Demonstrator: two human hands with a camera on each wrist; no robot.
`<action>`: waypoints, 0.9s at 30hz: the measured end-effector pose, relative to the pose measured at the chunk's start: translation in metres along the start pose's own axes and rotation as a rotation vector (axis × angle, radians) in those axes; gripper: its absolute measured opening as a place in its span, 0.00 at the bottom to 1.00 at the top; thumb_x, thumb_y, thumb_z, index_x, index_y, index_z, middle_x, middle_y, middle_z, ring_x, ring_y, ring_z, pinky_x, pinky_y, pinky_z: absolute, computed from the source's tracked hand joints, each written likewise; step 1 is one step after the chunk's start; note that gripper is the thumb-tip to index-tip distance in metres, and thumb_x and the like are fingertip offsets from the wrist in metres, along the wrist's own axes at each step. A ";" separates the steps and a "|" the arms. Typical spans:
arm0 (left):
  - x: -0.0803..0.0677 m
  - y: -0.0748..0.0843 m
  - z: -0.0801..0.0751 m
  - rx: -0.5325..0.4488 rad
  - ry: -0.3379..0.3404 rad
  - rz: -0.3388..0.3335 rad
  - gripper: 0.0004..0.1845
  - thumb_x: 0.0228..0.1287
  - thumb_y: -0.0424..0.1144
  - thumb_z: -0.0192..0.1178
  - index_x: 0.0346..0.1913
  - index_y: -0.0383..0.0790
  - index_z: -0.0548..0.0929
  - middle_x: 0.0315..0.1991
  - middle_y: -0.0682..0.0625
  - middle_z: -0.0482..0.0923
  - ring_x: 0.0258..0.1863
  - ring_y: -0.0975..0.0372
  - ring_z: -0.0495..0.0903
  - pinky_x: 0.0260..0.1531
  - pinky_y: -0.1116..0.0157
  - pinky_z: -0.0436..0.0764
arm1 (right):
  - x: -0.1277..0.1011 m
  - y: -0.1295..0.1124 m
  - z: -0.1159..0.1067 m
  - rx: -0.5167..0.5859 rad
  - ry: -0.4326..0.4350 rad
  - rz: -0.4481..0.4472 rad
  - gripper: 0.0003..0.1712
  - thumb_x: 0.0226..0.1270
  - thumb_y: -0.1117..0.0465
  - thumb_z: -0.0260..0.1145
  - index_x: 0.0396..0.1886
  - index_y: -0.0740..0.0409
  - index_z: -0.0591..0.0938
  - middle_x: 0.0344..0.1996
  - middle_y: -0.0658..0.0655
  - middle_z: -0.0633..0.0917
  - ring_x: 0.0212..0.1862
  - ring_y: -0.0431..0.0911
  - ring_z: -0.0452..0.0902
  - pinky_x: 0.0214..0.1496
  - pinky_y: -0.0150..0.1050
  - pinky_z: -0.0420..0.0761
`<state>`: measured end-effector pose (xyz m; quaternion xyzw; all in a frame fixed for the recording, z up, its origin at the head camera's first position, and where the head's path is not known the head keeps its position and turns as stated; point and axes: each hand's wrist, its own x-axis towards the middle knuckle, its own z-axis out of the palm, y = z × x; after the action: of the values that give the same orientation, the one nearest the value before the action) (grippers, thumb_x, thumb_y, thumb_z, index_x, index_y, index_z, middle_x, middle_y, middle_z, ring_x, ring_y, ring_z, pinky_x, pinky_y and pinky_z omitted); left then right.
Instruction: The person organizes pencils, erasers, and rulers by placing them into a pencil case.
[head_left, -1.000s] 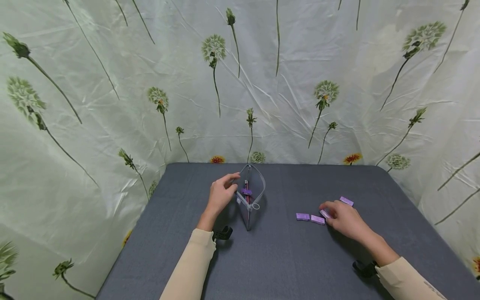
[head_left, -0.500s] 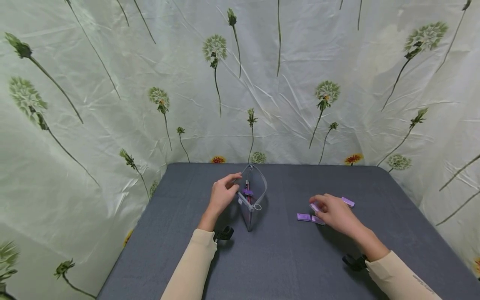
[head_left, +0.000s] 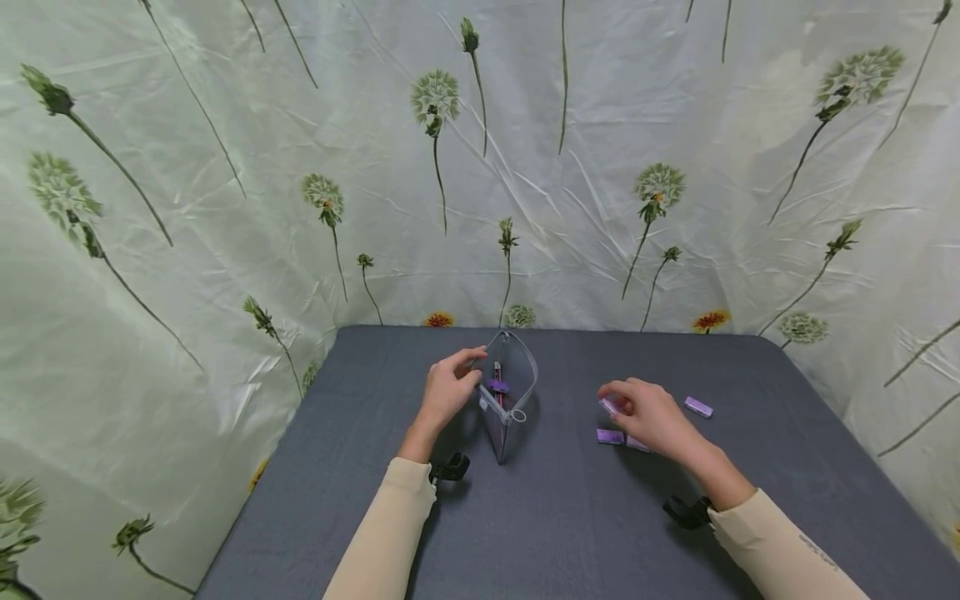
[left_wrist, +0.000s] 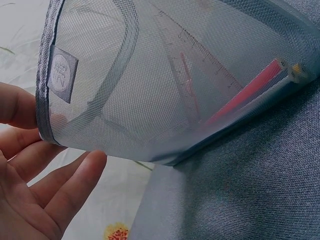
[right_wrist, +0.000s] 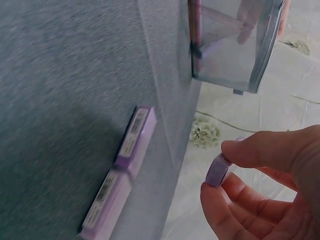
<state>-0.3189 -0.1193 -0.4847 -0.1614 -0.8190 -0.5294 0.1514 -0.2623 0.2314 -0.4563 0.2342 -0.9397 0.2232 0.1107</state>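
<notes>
Carrying a pinched eraser (right_wrist: 217, 170) toward the pouch (head_left: 510, 392), left hand (head_left: 447, 390) apparently gripping its rim; next needing alignment over the mouth.

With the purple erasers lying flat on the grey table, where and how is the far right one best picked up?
Pinch the far right eraser across its two long edges, coming from above. It lies flat and apart from the others, so both edges look free for the fingers.

Mesh pouch (left_wrist: 150, 95): small grey sewn tag, mark unreadable; ruler graduations, numbers illegible.
</notes>
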 end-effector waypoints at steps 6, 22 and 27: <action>0.000 0.001 0.000 0.005 -0.004 -0.013 0.16 0.67 0.34 0.60 0.54 0.53 0.87 0.60 0.61 0.81 0.57 0.57 0.82 0.53 0.50 0.80 | 0.008 -0.009 0.001 0.023 -0.007 0.001 0.17 0.59 0.70 0.71 0.47 0.49 0.87 0.31 0.47 0.80 0.31 0.41 0.74 0.33 0.41 0.73; -0.001 -0.001 0.000 0.006 0.001 -0.005 0.17 0.67 0.33 0.61 0.55 0.53 0.86 0.60 0.61 0.80 0.58 0.58 0.81 0.55 0.52 0.79 | 0.047 -0.045 0.003 0.091 0.010 -0.043 0.15 0.61 0.67 0.72 0.47 0.48 0.87 0.33 0.47 0.81 0.33 0.41 0.77 0.36 0.42 0.77; -0.001 -0.001 0.000 0.012 0.009 0.003 0.18 0.67 0.32 0.61 0.56 0.52 0.86 0.60 0.60 0.80 0.58 0.58 0.81 0.55 0.51 0.80 | 0.061 -0.059 0.002 0.119 0.020 -0.054 0.17 0.61 0.67 0.73 0.49 0.48 0.87 0.34 0.48 0.81 0.34 0.40 0.77 0.37 0.42 0.78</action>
<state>-0.3185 -0.1194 -0.4859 -0.1594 -0.8212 -0.5250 0.1567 -0.2865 0.1593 -0.4173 0.2633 -0.9169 0.2781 0.1122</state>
